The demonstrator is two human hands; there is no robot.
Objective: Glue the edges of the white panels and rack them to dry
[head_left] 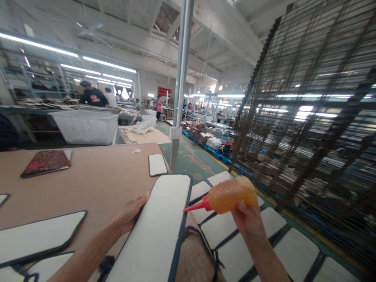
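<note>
My left hand (133, 211) grips the left edge of a long white panel (164, 219) with rounded corners and a dark border. The panel is tilted up off the table. Closed around a squeeze bottle (233, 194) of amber liquid, my right hand (248, 219) holds it nearly level. The bottle's red nozzle points left, and its tip touches or almost touches the panel's right border. Whether liquid is coming out, I cannot tell.
The brown table (117, 172) bears a patterned booklet (46, 162), a small bordered panel (157, 164) and larger panels (38, 235) at left. Similar panels (296, 244) lie in rows at right. A metal post (179, 78) stands ahead; a wire rack (305, 102) rises at right.
</note>
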